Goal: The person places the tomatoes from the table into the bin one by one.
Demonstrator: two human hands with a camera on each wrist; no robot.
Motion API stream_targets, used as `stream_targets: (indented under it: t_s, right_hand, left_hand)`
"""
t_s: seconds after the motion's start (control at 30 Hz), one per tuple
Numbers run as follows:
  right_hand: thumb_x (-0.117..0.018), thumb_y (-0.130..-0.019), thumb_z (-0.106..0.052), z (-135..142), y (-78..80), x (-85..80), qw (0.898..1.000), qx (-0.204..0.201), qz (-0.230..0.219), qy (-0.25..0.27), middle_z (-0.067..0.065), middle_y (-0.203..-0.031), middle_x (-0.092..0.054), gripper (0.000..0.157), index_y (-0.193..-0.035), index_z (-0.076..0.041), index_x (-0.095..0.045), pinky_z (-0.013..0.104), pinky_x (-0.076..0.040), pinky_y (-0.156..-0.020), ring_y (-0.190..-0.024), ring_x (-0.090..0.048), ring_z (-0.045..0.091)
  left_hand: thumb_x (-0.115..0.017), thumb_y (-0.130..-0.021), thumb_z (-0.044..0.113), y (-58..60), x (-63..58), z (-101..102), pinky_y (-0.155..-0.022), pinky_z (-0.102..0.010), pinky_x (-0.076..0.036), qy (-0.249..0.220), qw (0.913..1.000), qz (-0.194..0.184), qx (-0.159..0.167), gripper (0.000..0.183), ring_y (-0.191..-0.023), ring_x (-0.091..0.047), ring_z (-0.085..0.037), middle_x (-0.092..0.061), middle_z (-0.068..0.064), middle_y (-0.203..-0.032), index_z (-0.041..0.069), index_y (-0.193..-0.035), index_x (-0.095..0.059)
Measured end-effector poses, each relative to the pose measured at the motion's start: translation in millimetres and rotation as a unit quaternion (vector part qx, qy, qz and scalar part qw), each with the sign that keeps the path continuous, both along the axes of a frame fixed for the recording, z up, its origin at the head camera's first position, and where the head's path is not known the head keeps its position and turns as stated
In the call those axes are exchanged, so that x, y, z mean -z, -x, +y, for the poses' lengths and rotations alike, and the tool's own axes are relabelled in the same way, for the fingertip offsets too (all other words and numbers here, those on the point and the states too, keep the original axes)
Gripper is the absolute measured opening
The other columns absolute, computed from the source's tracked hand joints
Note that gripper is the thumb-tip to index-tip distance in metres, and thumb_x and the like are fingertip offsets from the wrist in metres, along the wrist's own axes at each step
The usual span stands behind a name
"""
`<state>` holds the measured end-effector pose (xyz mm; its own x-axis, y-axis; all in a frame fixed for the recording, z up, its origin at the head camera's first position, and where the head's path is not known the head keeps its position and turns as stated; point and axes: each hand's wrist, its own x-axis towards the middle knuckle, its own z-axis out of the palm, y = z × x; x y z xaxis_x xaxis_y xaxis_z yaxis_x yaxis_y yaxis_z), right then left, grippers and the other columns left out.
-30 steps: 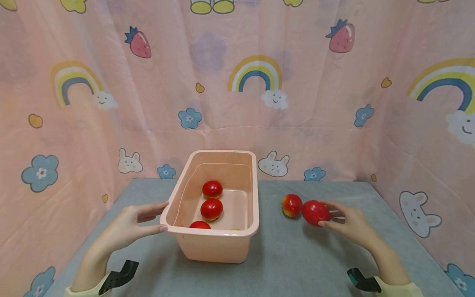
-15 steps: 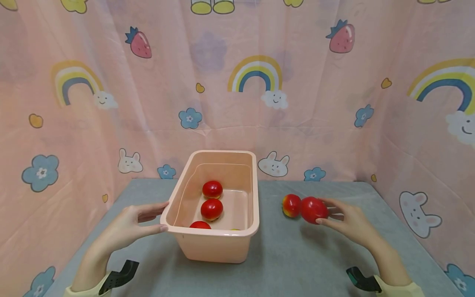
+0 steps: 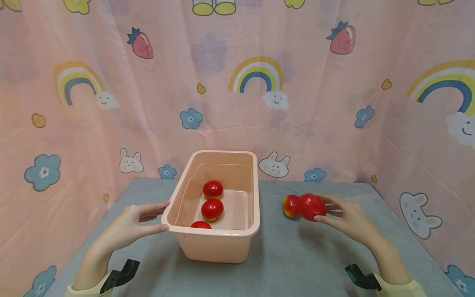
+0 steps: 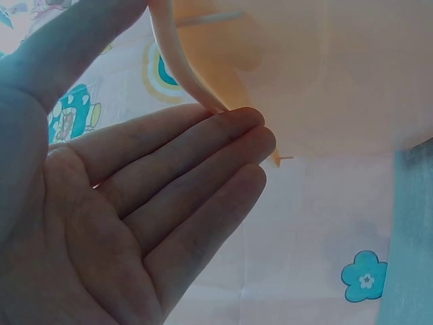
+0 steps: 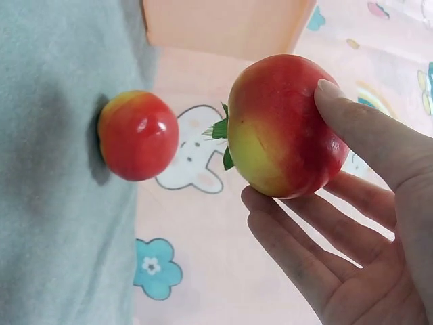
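My right hand [image 3: 350, 220] pinches a red tomato [image 3: 311, 207] between thumb and fingers, above the table. In the right wrist view, the held tomato [image 5: 284, 125] shows yellow patches and green leaves on its underside. Another tomato [image 3: 290, 206] rests on the table just left of it. My left hand [image 3: 128, 227] touches the rim of a peach plastic bin [image 3: 211, 247] at its near left corner, fingers straight, as the left wrist view of that hand [image 4: 162, 183] shows. Inside the bin lie red tomatoes [image 3: 212, 209]; the front wall partly hides one, and a yellow bit peeks over the rim.
A grey-blue cloth covers the table [image 3: 289, 264]. Behind it and at both sides hangs a pink printed curtain [image 3: 163, 103]. The bin stands between the two hands, left of the loose tomato.
My right hand has lifted its tomato slightly and carried it a little left, so it now overlaps the loose tomato in the head view. The left hand and bin stay put.
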<state>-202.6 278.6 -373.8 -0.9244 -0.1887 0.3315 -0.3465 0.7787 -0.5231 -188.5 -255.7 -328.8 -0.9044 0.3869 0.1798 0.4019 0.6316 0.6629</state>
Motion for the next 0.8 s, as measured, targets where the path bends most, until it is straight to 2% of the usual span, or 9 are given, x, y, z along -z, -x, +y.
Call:
stream_targets:
  t_s: [0.8]
  right_hand:
    - [-0.078,-0.076,-0.040,-18.9,-1.0,-17.9,0.999,-0.015,0.036,-0.009,0.014,-0.121,-0.064,0.063,-0.128,-0.011,-0.058,0.042,-0.060,-0.075,-0.097,-0.067,0.030]
  left_hand:
    - [-0.074,-0.080,0.040,-0.2,-0.2,0.3,-0.092,-0.036,-0.055,-0.002,1.0000,-0.005,0.002,0.061,-0.114,-0.062,-0.025,-0.062,-0.006,-0.128,0.013,-0.132,-0.057]
